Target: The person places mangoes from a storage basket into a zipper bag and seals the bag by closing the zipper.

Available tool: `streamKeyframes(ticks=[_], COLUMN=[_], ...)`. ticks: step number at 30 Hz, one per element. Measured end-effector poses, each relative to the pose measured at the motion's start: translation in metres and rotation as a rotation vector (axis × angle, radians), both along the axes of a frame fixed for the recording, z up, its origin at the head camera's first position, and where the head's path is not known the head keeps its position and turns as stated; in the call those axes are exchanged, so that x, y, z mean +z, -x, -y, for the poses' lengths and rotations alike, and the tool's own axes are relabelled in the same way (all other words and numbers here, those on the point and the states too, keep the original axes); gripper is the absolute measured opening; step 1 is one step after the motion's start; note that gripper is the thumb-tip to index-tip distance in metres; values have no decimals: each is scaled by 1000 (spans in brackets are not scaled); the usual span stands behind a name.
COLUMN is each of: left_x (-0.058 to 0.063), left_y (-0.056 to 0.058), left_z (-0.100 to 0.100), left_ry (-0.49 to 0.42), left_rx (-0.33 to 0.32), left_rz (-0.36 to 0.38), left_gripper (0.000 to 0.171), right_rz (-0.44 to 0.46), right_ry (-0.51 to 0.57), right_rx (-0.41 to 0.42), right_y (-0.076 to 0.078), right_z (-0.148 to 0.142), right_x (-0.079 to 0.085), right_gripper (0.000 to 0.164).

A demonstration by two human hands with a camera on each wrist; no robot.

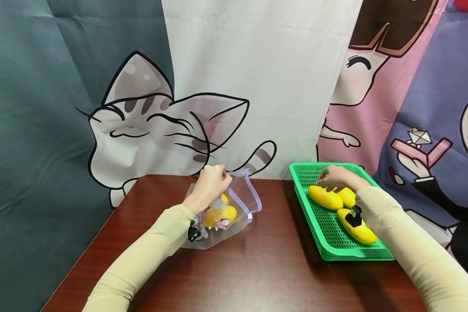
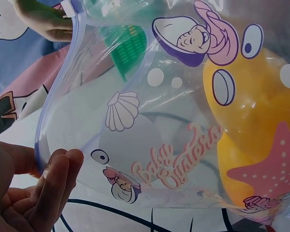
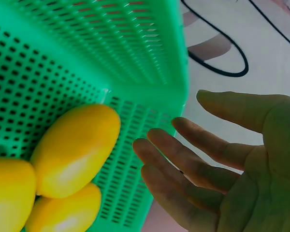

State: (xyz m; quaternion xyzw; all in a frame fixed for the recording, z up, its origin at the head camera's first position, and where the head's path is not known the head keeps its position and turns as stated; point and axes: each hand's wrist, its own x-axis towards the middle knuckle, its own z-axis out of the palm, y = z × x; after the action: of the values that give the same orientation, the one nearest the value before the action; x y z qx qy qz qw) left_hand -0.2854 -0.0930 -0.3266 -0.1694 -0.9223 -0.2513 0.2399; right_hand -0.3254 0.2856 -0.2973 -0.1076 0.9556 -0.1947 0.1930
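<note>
My left hand [image 1: 211,184] pinches the rim of a clear zip bag [image 1: 234,230] with a pale purple slider edge. Yellow mangoes [image 2: 251,96] show through its printed side in the left wrist view. On the right stands a green plastic basket [image 1: 310,225] holding three yellow mangoes: one at the back left [image 1: 324,197], another beside it [image 1: 347,197] and a third nearer the front [image 1: 359,232]. Over the basket's back part hovers my right hand [image 1: 337,177]. Its fingers [image 3: 198,166] are spread and loosely bent, apart from the mangoes, holding nothing.
Both the bag and the basket rest on a reddish-brown wooden table [image 1: 257,277]. A cloth backdrop [image 1: 265,65] printed with a cat and cartoon figures hangs right behind the table's back edge.
</note>
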Motion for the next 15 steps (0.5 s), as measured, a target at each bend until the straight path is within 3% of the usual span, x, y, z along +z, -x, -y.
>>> streamKeyframes(ticks=[10,15], left_x=[0,0], left_y=[-1,-1], left_z=[1,1], left_ry=[3,4], left_rx=[-7,-10], left_rz=[-5,-10], left_gripper=[33,33], right_rz=[41,99], right_ry=[0,11], right_rx=[-39,-66], right_y=[-7,-11], right_z=[-25,-40], right_x=[-16,-23], right_gripper=[41,49])
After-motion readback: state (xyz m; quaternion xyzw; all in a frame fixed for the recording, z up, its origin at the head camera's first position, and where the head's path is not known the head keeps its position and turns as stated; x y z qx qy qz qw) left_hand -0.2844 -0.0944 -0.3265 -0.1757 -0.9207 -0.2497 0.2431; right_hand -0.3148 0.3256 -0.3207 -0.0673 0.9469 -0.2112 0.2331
